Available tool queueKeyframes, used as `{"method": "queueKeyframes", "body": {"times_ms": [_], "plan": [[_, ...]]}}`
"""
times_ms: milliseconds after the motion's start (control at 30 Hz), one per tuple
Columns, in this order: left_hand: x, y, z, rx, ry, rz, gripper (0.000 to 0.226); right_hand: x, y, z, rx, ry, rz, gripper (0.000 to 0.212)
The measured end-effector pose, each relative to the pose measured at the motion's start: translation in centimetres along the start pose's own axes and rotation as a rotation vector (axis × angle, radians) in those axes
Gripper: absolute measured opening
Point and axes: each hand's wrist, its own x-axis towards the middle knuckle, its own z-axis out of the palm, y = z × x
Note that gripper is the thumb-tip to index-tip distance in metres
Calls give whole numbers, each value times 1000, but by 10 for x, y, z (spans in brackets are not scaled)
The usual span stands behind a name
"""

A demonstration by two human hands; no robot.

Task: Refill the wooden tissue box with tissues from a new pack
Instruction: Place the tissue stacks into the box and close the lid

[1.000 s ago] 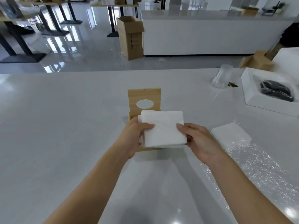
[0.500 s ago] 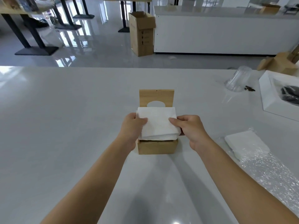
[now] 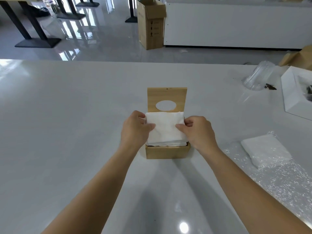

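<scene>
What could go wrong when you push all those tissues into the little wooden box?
The tissues sit above the rim of the wooden box, so they might bunch or crumple as the left hand and right hand press them down. The stack looks a bit skewed, so a corner could catch on the edge. The lid stands open behind; if the pile stays too high, it may not close flat.
</scene>
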Motion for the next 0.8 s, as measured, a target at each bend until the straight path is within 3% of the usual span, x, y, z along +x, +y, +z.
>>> {"method": "queueKeyframes", "body": {"times_ms": [167,333,433,567,700,800], "plan": [[1,-1,3,261,31,182,35,-6,-6,8,-353,59,-109,22],[-2,-4,13,428,72,291,33,-8,-6,13,-519,89,-203,29],[-5,-6,18,470,116,311,34,-8,-7,14,-576,64,-248,31],[0,-10,23,596,167,486,27,-5,-10,16,-679,65,-301,34],[2,-17,27,714,185,623,16,-5,-8,20,-690,15,-304,17],[4,-18,32,867,202,648,33,-2,-6,24,-710,4,-308,19]]}}
